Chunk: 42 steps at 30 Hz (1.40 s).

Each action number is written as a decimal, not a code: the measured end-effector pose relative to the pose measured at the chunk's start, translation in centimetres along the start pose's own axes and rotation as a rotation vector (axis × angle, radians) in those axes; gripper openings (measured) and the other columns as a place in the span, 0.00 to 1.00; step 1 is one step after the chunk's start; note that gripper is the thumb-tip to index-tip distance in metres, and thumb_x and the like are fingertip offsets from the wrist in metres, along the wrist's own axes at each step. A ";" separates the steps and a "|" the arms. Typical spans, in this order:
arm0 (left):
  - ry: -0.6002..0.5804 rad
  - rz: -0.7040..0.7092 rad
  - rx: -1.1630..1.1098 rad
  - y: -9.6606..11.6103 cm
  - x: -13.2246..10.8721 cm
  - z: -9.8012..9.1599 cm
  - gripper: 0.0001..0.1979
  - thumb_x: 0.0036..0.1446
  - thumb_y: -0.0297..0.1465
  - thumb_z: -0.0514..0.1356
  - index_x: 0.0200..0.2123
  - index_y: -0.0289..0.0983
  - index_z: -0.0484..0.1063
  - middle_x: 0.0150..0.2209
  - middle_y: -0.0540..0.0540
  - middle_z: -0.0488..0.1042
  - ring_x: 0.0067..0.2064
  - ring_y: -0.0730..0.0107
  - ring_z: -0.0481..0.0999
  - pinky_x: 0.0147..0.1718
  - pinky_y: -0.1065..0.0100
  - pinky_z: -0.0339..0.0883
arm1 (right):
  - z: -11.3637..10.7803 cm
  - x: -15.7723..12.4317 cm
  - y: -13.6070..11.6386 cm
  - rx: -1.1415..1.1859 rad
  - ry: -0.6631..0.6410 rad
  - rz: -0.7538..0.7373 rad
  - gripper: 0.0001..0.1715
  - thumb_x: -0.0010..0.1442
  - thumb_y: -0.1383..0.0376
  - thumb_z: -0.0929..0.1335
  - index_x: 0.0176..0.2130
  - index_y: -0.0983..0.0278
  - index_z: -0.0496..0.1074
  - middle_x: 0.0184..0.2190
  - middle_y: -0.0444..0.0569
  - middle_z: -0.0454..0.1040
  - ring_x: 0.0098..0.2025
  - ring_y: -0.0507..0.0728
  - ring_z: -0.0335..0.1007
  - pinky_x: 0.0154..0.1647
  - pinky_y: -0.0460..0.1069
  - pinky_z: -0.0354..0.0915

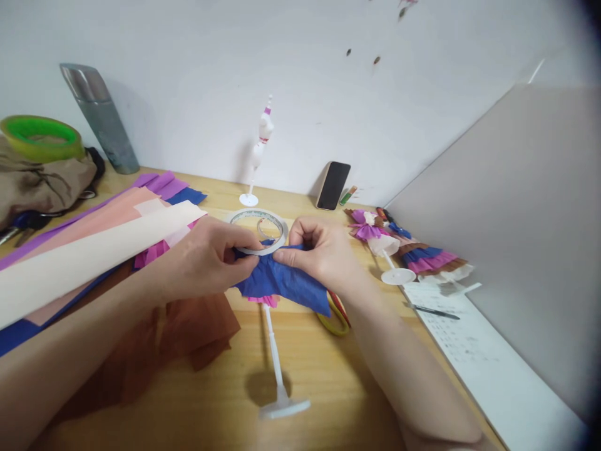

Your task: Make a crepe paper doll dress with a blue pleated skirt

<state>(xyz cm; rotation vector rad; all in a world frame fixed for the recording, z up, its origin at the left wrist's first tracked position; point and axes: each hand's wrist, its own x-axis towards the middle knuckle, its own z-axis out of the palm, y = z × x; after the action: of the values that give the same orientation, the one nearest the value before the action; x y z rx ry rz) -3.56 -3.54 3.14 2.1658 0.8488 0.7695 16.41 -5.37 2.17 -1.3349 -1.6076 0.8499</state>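
Observation:
Both hands pinch a piece of blue crepe paper (282,283) over the middle of the wooden table. My left hand (206,257) grips its left top edge with closed fingers. My right hand (322,250) pinches the right top edge. The blue paper is gathered like a skirt on a small white mannequin stand (277,369), whose base points toward me; a bit of pink paper shows under it. A roll of clear tape (258,230) lies just behind the hands.
Long sheets of crepe paper (94,250) in cream, pink, purple and blue lie at left, brown paper (188,332) below them. A bare mannequin (260,150), a phone (333,185), dressed dolls (413,254), yellow scissors (335,319), a pen (434,311) and a grey board (530,238) stand around.

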 end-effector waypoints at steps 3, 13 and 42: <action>-0.044 -0.102 -0.109 -0.1 0.1 -0.1 0.08 0.52 0.28 0.57 0.28 0.34 0.77 0.16 0.54 0.68 0.16 0.79 0.68 0.16 0.79 0.60 | -0.1 0.0 0.0 -0.003 -0.020 -0.014 0.18 0.44 0.62 0.73 0.20 0.62 0.59 0.18 0.38 0.59 0.22 0.47 0.53 0.21 0.44 0.51; -0.025 -0.223 -0.233 -0.2 0.3 -0.2 0.07 0.49 0.27 0.59 0.30 0.34 0.78 0.14 0.54 0.70 0.14 0.77 0.70 0.14 0.80 0.63 | -0.8 -0.3 -0.4 -0.069 -0.052 -0.086 0.11 0.48 0.62 0.71 0.22 0.64 0.65 0.20 0.40 0.65 0.23 0.48 0.57 0.24 0.44 0.56; 0.097 -0.207 -0.098 0.0 0.4 0.4 0.09 0.50 0.29 0.57 0.30 0.34 0.78 0.17 0.53 0.72 0.15 0.75 0.71 0.14 0.78 0.64 | 1.0 -1.2 -0.6 -0.223 0.156 -0.209 0.06 0.53 0.67 0.68 0.25 0.64 0.71 0.23 0.44 0.74 0.25 0.51 0.67 0.28 0.47 0.61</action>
<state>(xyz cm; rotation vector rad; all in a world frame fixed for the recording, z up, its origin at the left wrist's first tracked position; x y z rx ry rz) -3.06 -3.43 3.05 1.9317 1.0450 0.7986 15.35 -6.61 2.12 -1.3205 -1.7185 0.4402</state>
